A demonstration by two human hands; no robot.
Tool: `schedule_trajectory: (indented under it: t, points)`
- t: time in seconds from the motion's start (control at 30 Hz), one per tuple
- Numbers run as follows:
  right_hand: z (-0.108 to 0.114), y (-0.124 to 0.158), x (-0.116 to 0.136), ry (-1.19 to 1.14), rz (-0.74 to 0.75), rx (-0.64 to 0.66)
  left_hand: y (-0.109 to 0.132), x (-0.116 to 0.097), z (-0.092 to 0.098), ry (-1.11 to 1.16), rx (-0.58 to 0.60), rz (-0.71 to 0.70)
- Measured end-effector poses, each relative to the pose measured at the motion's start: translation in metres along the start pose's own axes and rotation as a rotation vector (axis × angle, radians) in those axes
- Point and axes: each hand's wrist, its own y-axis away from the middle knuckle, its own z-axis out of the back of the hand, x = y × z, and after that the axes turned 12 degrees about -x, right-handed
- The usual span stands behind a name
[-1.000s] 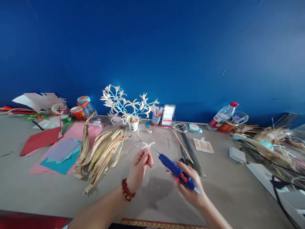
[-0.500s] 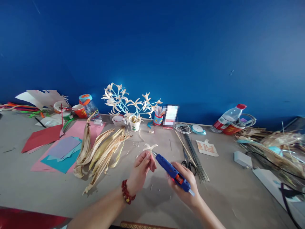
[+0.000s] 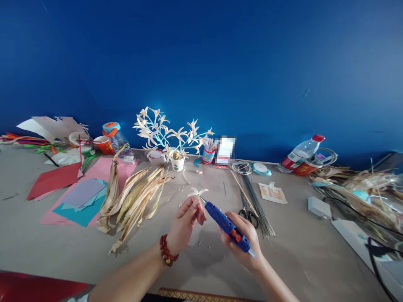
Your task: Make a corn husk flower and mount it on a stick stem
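Observation:
My left hand [image 3: 185, 220], with a red bead bracelet at the wrist, pinches a small pale husk flower [image 3: 197, 193] by its base, petals pointing up. My right hand [image 3: 244, 239] grips a blue hot glue gun [image 3: 227, 225] with an orange trigger. Its nozzle points up and left and touches the flower's base at my left fingertips. Both hands hover above the grey table [image 3: 47, 247] near its front edge.
Dried corn husks [image 3: 132, 199] lie left of my hands, next to coloured paper sheets [image 3: 75, 193]. A potted husk-flower branch [image 3: 171, 138], cups and a jar stand at the back. Scissors [image 3: 248, 214] and thin wires [image 3: 256, 197] lie to the right; farther right are a water bottle [image 3: 299, 153] and more husks.
My right hand has brought the glue gun left, so its nozzle now meets the flower's base; a second ago a gap lay between them. The left hand has stayed about where it was.

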Motion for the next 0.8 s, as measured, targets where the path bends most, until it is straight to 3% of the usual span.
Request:
schedule_trajectory:
  t: [0.8]
  points:
    - [-0.0015, 0.0001, 0.0004, 0.059, 0.039, 0.013, -0.0023, 0.0066, 0.0042, 0.027, -0.038, 0.023]
